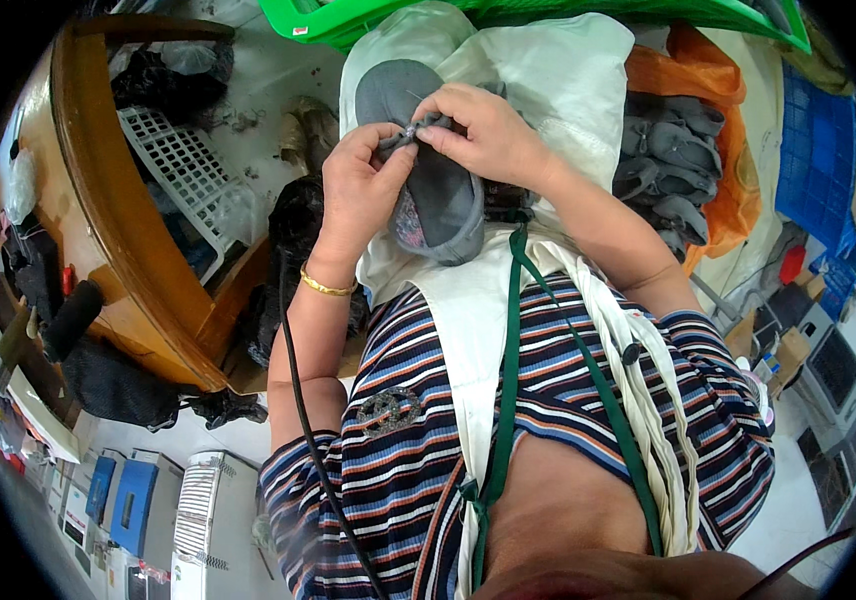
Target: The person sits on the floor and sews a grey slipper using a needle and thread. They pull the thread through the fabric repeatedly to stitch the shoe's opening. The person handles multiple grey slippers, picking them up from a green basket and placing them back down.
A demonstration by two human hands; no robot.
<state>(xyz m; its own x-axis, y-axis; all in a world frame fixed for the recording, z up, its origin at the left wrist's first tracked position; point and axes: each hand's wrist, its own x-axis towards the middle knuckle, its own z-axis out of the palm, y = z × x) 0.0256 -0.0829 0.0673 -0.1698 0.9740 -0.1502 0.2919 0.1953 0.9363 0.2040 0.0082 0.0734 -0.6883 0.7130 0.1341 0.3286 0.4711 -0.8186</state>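
A grey fabric shoe (458,215) lies on the white cloth (548,75) over my lap, its toe pointing away from me and a patterned patch showing inside. Across its opening runs a gathered grey strap (432,121) with a small shiny ornament (410,131) at its middle. My left hand (363,180) pinches the strap just left of the ornament. From the other side my right hand (488,135) grips it between thumb and fingers. A thin, needle-like line sticks up beside the right fingertips, too fine to make out for certain.
An orange bag (733,190) holding several grey shoes (683,150) stands at my right. Beyond my lap is a green plastic crate (333,25). To the left are a curved wooden table (98,190) and a white plastic basket (183,165). A blue crate (818,150) stands farther right.
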